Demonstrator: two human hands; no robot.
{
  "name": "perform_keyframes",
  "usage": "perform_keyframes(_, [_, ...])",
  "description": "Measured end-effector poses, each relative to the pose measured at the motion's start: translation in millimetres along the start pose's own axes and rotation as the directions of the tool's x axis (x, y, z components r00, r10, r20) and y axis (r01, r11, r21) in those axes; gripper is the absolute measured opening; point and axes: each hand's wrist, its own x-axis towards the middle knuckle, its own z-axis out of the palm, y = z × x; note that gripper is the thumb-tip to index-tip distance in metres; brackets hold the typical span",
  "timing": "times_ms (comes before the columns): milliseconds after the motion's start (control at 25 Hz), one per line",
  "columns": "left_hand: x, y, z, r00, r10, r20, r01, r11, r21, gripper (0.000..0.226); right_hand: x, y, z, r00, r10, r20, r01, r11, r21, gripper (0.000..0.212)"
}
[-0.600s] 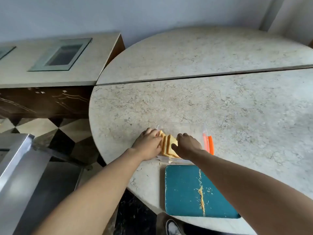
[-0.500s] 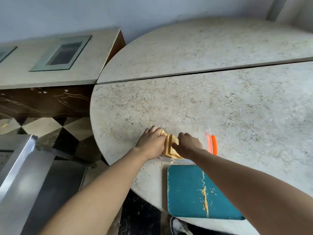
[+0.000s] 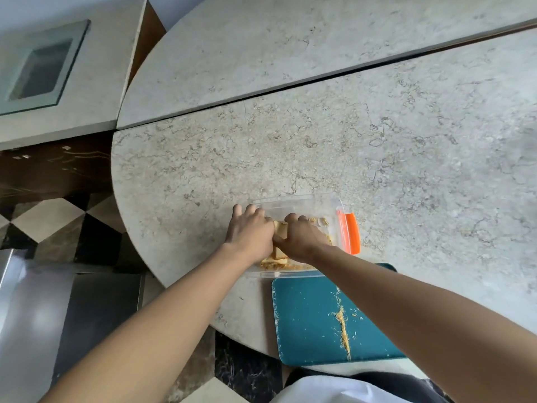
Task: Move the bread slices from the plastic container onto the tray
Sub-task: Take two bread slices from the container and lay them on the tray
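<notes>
A clear plastic container [image 3: 302, 205] sits near the front edge of the marble table, with an orange clip [image 3: 352, 232] on its right end. Yellow bread slices [image 3: 280, 228] stand upright inside it, mostly covered by my hands. My left hand [image 3: 250, 232] presses on the slices from the left and my right hand [image 3: 302, 237] from the right, so both hold the stack between them. A teal tray [image 3: 308, 315] lies just in front of the container, bearing only a line of crumbs [image 3: 343, 327]. My right forearm crosses over the tray's right part.
The round marble table [image 3: 348, 141] stretches far behind and to the right. Its curved edge drops to a checkered floor [image 3: 43, 222] on the left. A low cabinet with a glass inset [image 3: 40, 68] stands at the far left, and a shiny metal surface [image 3: 35, 315] at the lower left.
My two hands have closed in further on the bread slices from either side, hiding more of the stack. The camera has tilted down and closer.
</notes>
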Motion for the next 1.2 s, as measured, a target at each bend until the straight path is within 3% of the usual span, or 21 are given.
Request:
perform_keyframes(160, [-2.7, 2.2, 8.5, 0.999, -0.009, -0.047, 0.005, 0.996, -0.092, 0.037, -8.4, 7.9, -7.5, 0.999, 0.019, -0.04, -0.015, 0.995, 0.097, 0.058])
perform_keyframes(280, [-6.5, 10.9, 14.5, 0.997, 0.014, -0.082, -0.024, 0.991, -0.13, 0.037, -13.2, 13.1, -12.4, 0.996, 0.034, -0.084, -0.031, 0.999, 0.038, 0.035])
perform_keyframes(360, [-7.1, 15.4, 15.4, 0.996, 0.023, -0.089, -0.042, 0.973, -0.228, 0.034, -16.2, 14.5, -14.3, 0.996, 0.037, -0.085, -0.038, 0.999, -0.011, 0.03])
perform_keyframes(560, [-10.5, 23.4, 19.7, 0.996, -0.033, -0.078, -0.008, 0.88, -0.474, 0.029, -20.5, 16.5, -11.4, 0.992, 0.059, -0.113, -0.065, 0.997, -0.046, 0.028])
perform_keyframes(720, [-11.1, 27.1, 25.4, 0.983, -0.18, 0.034, 0.153, 0.711, -0.687, 0.03, -20.0, 14.8, -7.6, 0.989, 0.068, -0.13, -0.072, 0.997, -0.029, 0.024])
perform_keyframes(880, [-15.6, 28.7, 30.1, 0.967, -0.238, 0.093, 0.23, 0.654, -0.721, 0.008, -21.6, 13.2, -10.9, 0.987, 0.06, -0.149, -0.065, 0.997, -0.03, 0.021])
perform_keyframes(1080, [-26.9, 25.5, 23.4, 0.953, -0.298, 0.054, 0.225, 0.574, -0.787, 0.027, -31.7, 6.0, -18.1, 0.978, 0.026, -0.208, -0.028, 1.0, -0.009, 0.013])
perform_keyframes(1200, [-35.2, 17.2, 14.9, 0.929, -0.371, 0.002, 0.206, 0.512, -0.834, 0.026, -44.3, 7.1, -25.5, 0.952, 0.006, -0.307, 0.013, 0.998, 0.06, 0.011])
